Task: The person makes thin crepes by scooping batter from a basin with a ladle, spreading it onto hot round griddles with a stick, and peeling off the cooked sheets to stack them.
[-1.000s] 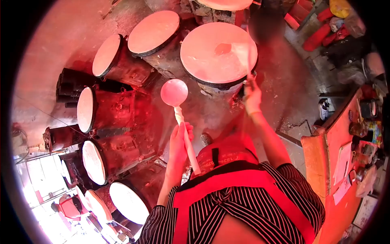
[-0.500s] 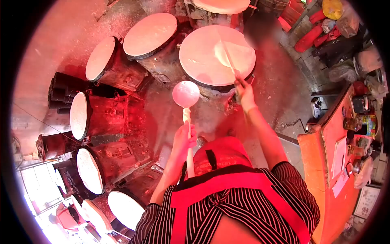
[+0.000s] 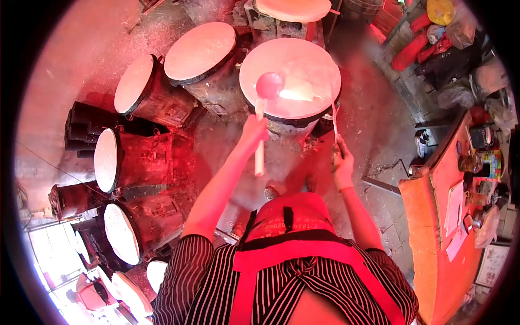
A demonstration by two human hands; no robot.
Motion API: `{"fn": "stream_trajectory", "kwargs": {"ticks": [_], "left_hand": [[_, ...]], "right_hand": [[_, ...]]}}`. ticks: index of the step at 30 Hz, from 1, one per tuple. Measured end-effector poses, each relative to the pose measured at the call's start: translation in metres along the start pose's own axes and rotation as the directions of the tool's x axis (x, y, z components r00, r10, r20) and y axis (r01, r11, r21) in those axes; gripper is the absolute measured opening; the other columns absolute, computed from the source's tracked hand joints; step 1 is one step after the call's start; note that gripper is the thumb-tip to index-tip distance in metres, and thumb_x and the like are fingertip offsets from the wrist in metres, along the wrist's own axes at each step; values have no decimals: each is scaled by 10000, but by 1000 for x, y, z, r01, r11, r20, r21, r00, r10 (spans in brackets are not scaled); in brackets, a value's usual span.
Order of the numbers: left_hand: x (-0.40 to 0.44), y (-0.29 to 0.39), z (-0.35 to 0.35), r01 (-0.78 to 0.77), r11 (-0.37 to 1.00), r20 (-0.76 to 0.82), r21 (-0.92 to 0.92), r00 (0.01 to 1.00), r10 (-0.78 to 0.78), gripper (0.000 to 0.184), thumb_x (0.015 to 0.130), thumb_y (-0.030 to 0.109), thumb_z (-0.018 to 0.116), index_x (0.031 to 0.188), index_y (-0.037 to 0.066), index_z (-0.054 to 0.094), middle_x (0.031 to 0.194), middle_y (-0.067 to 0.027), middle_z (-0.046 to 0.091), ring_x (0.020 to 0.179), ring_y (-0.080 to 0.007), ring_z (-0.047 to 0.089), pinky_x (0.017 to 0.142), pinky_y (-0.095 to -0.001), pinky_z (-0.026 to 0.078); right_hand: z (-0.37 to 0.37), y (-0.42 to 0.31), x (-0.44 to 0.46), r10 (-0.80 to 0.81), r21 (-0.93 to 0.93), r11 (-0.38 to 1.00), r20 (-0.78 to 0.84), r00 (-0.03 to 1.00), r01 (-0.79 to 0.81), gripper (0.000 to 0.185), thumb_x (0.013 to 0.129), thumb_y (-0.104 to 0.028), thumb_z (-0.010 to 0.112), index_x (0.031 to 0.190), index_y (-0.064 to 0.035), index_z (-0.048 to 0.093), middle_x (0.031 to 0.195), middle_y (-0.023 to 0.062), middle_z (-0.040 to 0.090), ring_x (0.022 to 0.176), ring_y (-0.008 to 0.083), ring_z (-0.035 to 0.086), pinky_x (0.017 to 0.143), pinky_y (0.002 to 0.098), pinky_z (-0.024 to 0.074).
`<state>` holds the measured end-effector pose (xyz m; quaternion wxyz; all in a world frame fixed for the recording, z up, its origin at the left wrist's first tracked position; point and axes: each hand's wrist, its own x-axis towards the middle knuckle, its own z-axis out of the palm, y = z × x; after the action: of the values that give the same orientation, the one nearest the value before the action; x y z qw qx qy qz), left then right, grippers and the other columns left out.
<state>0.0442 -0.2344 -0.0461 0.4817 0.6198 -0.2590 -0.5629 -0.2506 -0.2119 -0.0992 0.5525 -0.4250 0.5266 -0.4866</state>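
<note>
My left hand (image 3: 254,131) is wrapped round the handle of a ladle (image 3: 270,85), whose round bowl is over the left part of a large round plate (image 3: 292,59) on a drum-shaped stove (image 3: 295,125). A pale, bright patch (image 3: 297,92) lies on the plate just right of the ladle bowl. At the plate's lower right edge my right hand (image 3: 342,161) grips a thin flat stick (image 3: 334,116), which points up along the plate's right side.
More round-topped drums (image 3: 200,51) stand in a curve to the left. An orange-covered table (image 3: 425,216) with papers and jars is at right. Bags (image 3: 440,12) lie at the upper right. Another person (image 3: 93,292) shows at lower left.
My left hand has moved up and forward, bringing the ladle from in front of my body to over the plate. My right hand has moved down and slightly right; the stick now points upward at the plate's right side.
</note>
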Motion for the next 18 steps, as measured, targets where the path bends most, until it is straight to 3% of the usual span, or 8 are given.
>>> {"fn": "stream_trajectory", "kwargs": {"ticks": [1,4,6,9,10,14,17,18], "left_hand": [[20,-8,9,-23,999,-39,38,999,24,156,862,126,543,819,24,434,626,-37,447,467,-133,464,361,-292,366],[28,-7,55,57,995,-18,-77,998,-58,136,819,64,539,770,0,429,586,-50,436,463,-172,478,363,-327,387],[24,-7,78,88,990,-37,-108,995,-92,114,802,23,522,746,-6,426,567,-45,424,475,-181,486,395,-319,406],[8,21,49,227,835,326,-501,943,-60,98,880,83,501,822,28,445,648,-22,447,500,-141,463,426,-266,392],[1,35,35,293,746,430,-598,903,-10,98,906,103,494,847,39,451,675,-15,455,509,-127,456,437,-249,387],[-81,96,18,429,722,507,-542,853,-126,126,914,113,523,879,65,411,684,14,427,477,-46,369,390,-174,303],[-108,109,9,271,879,274,-392,947,-170,132,918,117,522,897,67,403,674,21,415,480,-35,362,362,-161,262],[-110,108,3,281,872,251,-402,949,-190,128,918,115,521,898,69,404,673,22,414,480,-34,361,362,-160,265]], "right_hand": [[13,-6,-11,77,99,993,-94,993,-68,352,936,-115,521,1286,-146,537,708,-105,464,473,3,327,407,175,262],[50,44,-5,185,151,970,51,981,-191,326,925,-186,554,1246,-242,561,582,-78,419,394,34,320,343,206,232],[66,46,-4,278,191,937,101,955,-293,305,913,-181,578,1217,-199,598,701,-70,525,473,55,388,408,216,289],[68,-15,-4,533,249,766,267,802,-592,297,918,-155,558,1190,-257,620,672,-58,538,429,72,384,379,236,278],[60,-24,7,476,131,848,235,847,-513,316,924,-135,533,1163,-321,625,582,-45,500,374,87,362,342,251,244],[6,-78,76,131,22,991,45,990,-132,276,925,-183,500,1178,-139,602,669,-17,540,441,86,428,392,246,319],[-4,-45,87,-250,-397,858,234,940,327,311,940,-193,514,1229,-87,558,773,11,554,613,69,507,501,216,394],[-3,-39,66,-267,-442,808,317,910,390,327,935,-160,502,1247,-70,540,903,34,552,747,91,512,611,235,399]]}}
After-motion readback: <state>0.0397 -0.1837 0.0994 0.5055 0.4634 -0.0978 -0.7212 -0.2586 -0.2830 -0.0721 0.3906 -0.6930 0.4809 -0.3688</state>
